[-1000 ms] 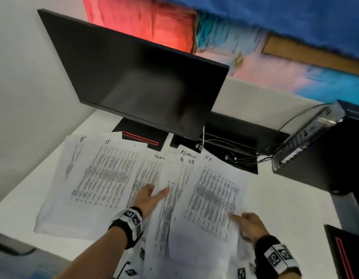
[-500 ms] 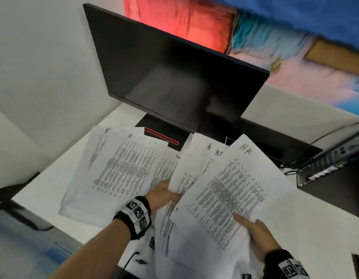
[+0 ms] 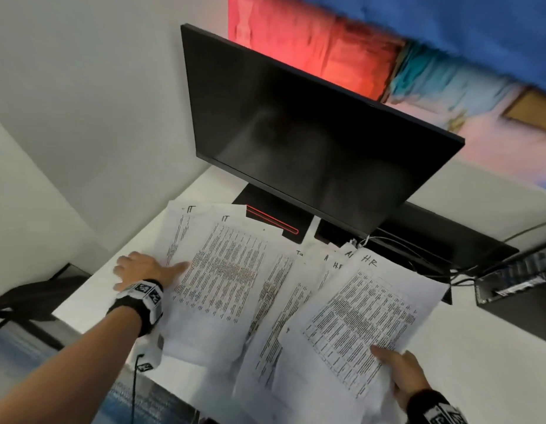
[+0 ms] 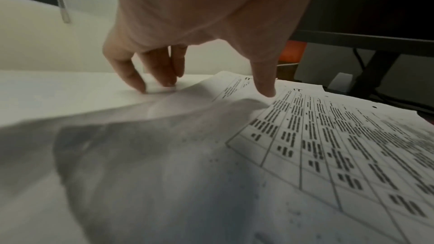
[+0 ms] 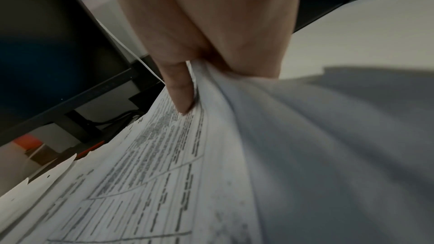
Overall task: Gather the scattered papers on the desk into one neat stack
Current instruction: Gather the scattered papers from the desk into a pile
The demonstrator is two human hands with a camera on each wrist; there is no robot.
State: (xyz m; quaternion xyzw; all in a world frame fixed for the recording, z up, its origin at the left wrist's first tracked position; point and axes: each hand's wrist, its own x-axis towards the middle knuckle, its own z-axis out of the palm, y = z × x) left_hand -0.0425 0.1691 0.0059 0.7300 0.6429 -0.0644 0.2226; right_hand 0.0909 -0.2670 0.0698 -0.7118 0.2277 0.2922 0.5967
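Printed sheets lie fanned across the white desk (image 3: 486, 362). My left hand (image 3: 143, 270) is at the left edge of the sheets marked IT (image 3: 222, 270). Its thumb (image 4: 264, 84) presses on top of them, and its fingers (image 4: 159, 73) point down at the paper's edge, which buckles up between them. My right hand (image 3: 400, 374) grips a bundle of sheets at its near right corner, with the sheet marked HR (image 3: 363, 316) on top. The thumb (image 5: 179, 90) lies on the print; the fingers are hidden beneath the bundle.
A black monitor (image 3: 311, 133) stands behind the papers, its base (image 3: 271, 218) partly under their far edges. Cables (image 3: 418, 258) and a small black computer box (image 3: 525, 289) are at the right. A dark chair part (image 3: 29, 301) sits off the desk's left edge.
My left hand has left the middle of the spread and moved left to the edge of the IT sheets. The right hand still holds its bundle, now lower over the desk.
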